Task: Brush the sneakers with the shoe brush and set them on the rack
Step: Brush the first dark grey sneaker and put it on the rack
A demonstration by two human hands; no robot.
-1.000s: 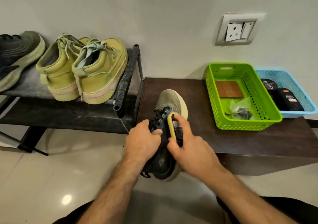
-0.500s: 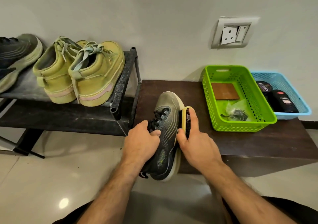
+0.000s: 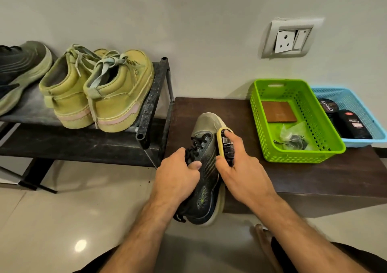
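Note:
A dark grey-green sneaker (image 3: 206, 168) with black laces lies toe-away over the front edge of the low brown bench (image 3: 293, 180). My left hand (image 3: 178, 174) grips it at the laces and collar. My right hand (image 3: 238, 163) holds the yellow-edged shoe brush (image 3: 225, 141) against the sneaker's right side, near the toe. On the black rack (image 3: 152, 103) to the left stand a pair of yellow-green sneakers (image 3: 117, 96) and, at the far left, a matching dark sneaker (image 3: 18, 71).
A green basket (image 3: 297, 153) on the bench holds a brown card and a plastic bag. Behind it a blue basket (image 3: 360, 103) holds shoe-polish containers. A wall socket (image 3: 291, 38) sits above. Glossy floor tiles (image 3: 83, 210) lie below; a bare foot (image 3: 261, 237) shows at the bottom.
My right hand has slid the brush from the laces area to the sneaker's right side and forward toward the toe. My left hand keeps its grip.

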